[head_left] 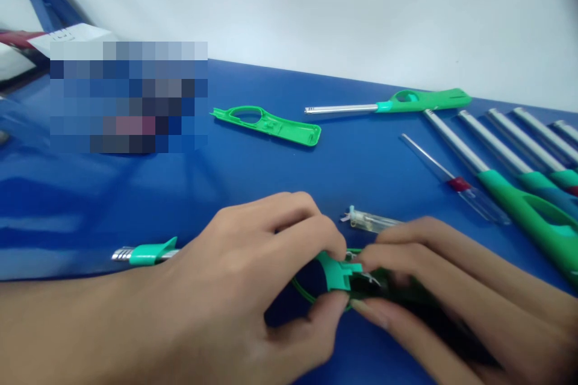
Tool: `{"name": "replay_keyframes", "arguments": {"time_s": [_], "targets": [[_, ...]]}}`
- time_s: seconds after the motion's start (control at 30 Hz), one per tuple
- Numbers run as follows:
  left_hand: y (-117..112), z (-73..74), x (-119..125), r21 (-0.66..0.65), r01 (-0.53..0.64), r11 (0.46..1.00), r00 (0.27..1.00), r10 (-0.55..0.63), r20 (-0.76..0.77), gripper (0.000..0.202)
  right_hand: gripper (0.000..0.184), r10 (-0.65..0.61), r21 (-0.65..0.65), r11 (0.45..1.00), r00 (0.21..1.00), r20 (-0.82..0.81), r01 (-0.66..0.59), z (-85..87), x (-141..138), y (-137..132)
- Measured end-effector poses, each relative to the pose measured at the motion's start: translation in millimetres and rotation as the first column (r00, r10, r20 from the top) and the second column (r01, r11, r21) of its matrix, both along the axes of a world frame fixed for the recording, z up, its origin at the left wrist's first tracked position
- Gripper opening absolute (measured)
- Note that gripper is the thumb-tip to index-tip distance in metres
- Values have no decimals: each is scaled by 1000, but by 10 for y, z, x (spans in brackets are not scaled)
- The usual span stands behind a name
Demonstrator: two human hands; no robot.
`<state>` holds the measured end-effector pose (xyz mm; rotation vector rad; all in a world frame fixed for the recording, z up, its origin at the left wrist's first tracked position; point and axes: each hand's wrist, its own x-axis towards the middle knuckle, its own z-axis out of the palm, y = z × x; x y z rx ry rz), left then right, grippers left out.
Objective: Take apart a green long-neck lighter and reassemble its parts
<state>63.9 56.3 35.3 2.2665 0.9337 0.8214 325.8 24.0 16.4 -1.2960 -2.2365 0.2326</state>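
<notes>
My left hand (262,264) pinches a teal lighter trigger (336,272) between thumb and forefinger. Under it lies a green lighter casing half (303,292), mostly covered by my hands. My right hand (433,270) grips this casing, its fingertips close to the trigger and a thin wire (371,278). Left of my left wrist, a metal lighter tube (121,253) with a teal collar (151,253) sticks out. Just beyond my right fingers lies a clear fuel tank (372,220) with a pale valve end. Most of the casing's inside is hidden.
Farther back lie another green casing half (271,126) and an assembled green lighter (428,100). At right are a screwdriver (459,184) and several lighters in a row, the nearest being a green lighter (519,198). A pixelated patch covers the back left of the blue table (253,180).
</notes>
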Motion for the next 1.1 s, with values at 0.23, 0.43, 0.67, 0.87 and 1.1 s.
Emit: {"name": "replay_keyframes", "arguments": {"time_s": [0.23,0.43,0.67,0.87,1.1], "targets": [[10,-10,74,10,-51,999,999,51,-5,12,19,124,44,991,992,24,-125,30,126,-13],[126,74,244,65,-38,997,999,40,-23,13,19,189,-1,982,982,-25,-189,18,78,56],[140,71,272,78,-25,997,999,27,-26,13,35,178,22,984,983,-42,-177,-17,82,14],[145,75,265,94,-11,995,999,14,-29,14,34,206,23,978,978,-20,-205,-23,110,31],[61,13,108,85,4,996,1000,-3,-18,11,12,78,-33,996,994,-77,-81,22,145,-17]]}}
